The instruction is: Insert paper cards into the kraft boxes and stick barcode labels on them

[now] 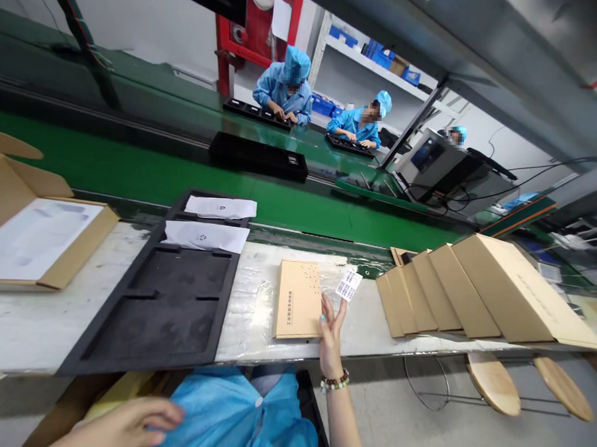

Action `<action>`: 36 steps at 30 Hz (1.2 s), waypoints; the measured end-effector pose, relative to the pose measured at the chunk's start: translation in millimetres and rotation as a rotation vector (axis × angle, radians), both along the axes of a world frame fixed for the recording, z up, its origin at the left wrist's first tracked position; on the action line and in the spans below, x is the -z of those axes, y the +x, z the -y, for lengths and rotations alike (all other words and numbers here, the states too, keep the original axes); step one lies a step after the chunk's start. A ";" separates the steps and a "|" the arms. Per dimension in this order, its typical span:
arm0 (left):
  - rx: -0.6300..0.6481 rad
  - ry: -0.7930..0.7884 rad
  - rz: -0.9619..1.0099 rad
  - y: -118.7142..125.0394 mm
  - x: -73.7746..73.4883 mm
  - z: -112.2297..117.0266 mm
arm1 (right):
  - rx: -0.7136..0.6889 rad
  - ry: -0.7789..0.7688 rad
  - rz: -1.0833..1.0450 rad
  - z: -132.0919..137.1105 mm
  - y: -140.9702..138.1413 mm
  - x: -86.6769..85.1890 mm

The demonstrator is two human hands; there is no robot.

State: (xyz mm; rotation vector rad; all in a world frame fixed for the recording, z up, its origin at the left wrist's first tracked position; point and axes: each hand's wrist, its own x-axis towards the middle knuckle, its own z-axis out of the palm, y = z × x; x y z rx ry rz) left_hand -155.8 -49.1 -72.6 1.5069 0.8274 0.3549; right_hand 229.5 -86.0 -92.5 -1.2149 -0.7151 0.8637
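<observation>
My right hand point(331, 332) reaches up over the bench edge and holds a small white printed label point(349, 284) between its fingertips, just right of a flat brown cardboard box point(298, 298) lying on clear plastic film. My left hand point(126, 426) rests low on my blue smock at the bottom left, fingers loosely curled, with nothing visible in it. A black foam tray point(167, 307) with two white sheets at its far end lies left of the box.
A row of brown cartons point(480, 290) leans at the right. An open carton with a white sheet point(32, 239) sits far left. Beyond runs a green conveyor point(131, 168) carrying a black tray point(258, 156); three people in blue work behind it.
</observation>
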 end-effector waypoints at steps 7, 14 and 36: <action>-0.036 0.658 -0.156 165.7 9.8 -17.5 | -0.024 -0.097 0.022 3.0 -18.7 -4.1; 0.013 0.930 -0.160 167.9 30.7 -8.7 | -0.018 -0.098 -0.170 28.5 -38.3 -49.3; -0.066 0.969 0.205 149.4 -75.4 -26.5 | 0.107 -0.159 0.459 53.0 -20.8 -123.7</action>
